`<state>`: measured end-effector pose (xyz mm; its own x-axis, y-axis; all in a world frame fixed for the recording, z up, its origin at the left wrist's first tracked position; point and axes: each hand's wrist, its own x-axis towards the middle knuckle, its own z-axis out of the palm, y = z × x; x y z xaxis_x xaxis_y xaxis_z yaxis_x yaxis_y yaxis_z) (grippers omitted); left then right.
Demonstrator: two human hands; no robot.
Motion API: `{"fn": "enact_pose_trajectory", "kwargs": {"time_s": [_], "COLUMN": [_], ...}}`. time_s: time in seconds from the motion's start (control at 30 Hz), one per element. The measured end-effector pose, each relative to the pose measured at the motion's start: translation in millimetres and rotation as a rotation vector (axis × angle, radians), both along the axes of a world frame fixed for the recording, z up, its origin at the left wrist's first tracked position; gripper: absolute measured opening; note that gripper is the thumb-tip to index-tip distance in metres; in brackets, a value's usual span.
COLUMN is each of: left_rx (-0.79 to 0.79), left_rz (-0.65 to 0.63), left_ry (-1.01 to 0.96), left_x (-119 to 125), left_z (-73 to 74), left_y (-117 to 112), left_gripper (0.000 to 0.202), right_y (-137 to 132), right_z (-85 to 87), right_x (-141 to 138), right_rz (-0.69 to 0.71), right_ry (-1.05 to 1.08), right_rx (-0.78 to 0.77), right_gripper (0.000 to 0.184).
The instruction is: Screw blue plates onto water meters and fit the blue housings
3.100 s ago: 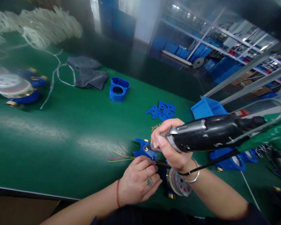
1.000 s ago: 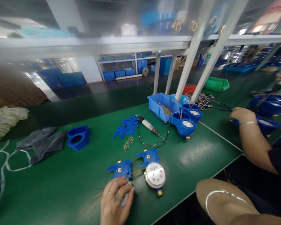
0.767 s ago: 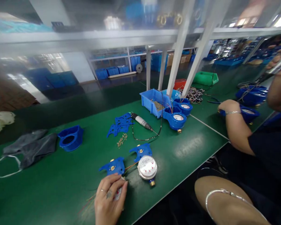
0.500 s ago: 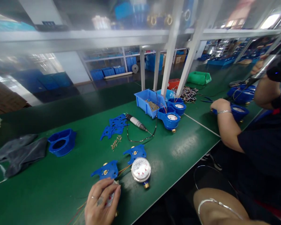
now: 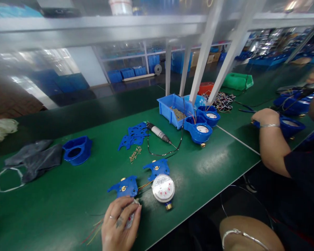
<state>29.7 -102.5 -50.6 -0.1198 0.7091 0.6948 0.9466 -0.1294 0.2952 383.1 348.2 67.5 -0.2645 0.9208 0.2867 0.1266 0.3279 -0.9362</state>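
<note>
My left hand [image 5: 121, 221] is closed over a water meter [image 5: 130, 221] near the front of the bench, its dial partly showing between thumb and fingers. Red and yellow wires [image 5: 94, 233] lie to the left of that hand. Just beyond the fingers is a blue bracket plate [image 5: 127, 186] with brass fittings. A second water meter [image 5: 163, 188] lies dial up to the right, touching another blue bracket plate [image 5: 158, 168]. At the bottom edge, my right hand [image 5: 247, 230] shows only as a wrist area with a silver bracelet; its fingers are hidden.
Behind are a powered screwdriver [image 5: 158, 132], loose screws [image 5: 135, 154], flat blue plates [image 5: 133, 135] and a blue bin [image 5: 171, 113]. A blue housing [image 5: 77, 150] and grey cloth [image 5: 40, 160] lie left. Housed meters [image 5: 198, 129] stand by the posts. A co-worker's arm [image 5: 272, 139] is at right.
The view has shifted, so most bench items appear slightly further right. My left hand stays on the meter, and the co-worker's hand remains at the blue housing.
</note>
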Motion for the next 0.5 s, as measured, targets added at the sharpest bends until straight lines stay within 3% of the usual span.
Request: {"fn": "enact_pose_trajectory", "kwargs": {"time_s": [0.13,0.33,0.4,0.5], "left_rx": [0.015,0.03,0.021,-0.058], "left_rz": [0.014,0.043,0.063,0.067], "left_ry": [-0.004,-0.024,-0.051,-0.123], "left_x": [0,1,3,7], "left_z": [-2.9,-3.6,-2.4,-0.8], "left_y": [1,0,-1,-4], "left_gripper": [0.006,0.01,0.011,0.013], "right_y": [-3,-21,-39,-92], "right_z": [-4.0,16.8,17.2,-4.8], "right_x": [-4,-29,-48,-81], "right_rz": [-0.048,0.189,0.254,0.338], "right_ry": [-0.049,-0.004,0.005,0.021], "right_rx": [0.001,0.037,-0.01,-0.078], "right_gripper": [0.036,0.032,0.028,0.024]}}
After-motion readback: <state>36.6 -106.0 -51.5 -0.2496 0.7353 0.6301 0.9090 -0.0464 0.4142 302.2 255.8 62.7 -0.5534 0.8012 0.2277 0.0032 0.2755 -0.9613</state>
